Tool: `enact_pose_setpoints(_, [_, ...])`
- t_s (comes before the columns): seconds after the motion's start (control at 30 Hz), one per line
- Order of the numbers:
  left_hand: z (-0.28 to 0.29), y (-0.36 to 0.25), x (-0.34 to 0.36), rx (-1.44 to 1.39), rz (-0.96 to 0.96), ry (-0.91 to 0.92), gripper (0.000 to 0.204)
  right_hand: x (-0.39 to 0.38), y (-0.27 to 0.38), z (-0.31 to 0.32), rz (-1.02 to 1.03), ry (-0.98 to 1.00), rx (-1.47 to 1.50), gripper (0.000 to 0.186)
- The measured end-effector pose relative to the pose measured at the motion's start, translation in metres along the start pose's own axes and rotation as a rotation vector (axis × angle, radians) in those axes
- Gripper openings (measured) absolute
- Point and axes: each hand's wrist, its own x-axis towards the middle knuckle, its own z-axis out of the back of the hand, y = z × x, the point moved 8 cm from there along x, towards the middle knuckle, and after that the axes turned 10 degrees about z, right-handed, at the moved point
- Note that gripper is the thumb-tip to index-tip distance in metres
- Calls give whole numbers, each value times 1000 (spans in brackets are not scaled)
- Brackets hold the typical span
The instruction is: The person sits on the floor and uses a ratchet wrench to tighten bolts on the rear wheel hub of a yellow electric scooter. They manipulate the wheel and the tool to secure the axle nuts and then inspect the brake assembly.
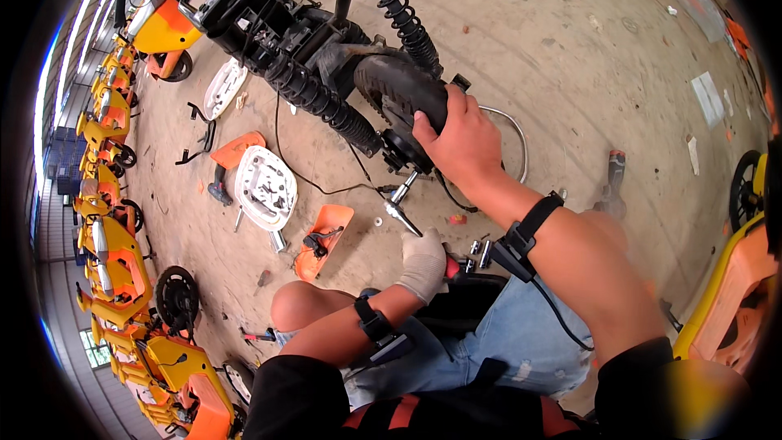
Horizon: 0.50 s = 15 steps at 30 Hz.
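My left hand [422, 265], in a pale glove, holds the handle of a ratchet [400, 213]; its chrome extension reaches up to the hub [401, 149] of a black scooter wheel [401, 85]. My bare right hand [460, 143] grips the tyre, fingers curled over its side. Coiled black shock absorbers [314, 102] flank the wheel. Loose chrome sockets [485, 254] lie below the wheel, right of my left hand. A thin washer [378, 222] is on the floor left of the ratchet.
A white tray of small parts [269, 195], an orange panel [330, 224] and a drill [218, 187] lie on the left. Yellow scooters [114, 253] line the left wall; another [737, 285] is at the right edge. A grey power tool [612, 179] lies right of the wheel.
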Motion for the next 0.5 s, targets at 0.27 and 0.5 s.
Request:
enact_pose_setpoints(0.27, [-4,34,30,143,-189,-100,51,-1,-2,4,-17,19,22,60])
enact_pose_setpoints(0.5, [2,25,24,585,-296,-431,68,0,6,7,-15,20,41,57])
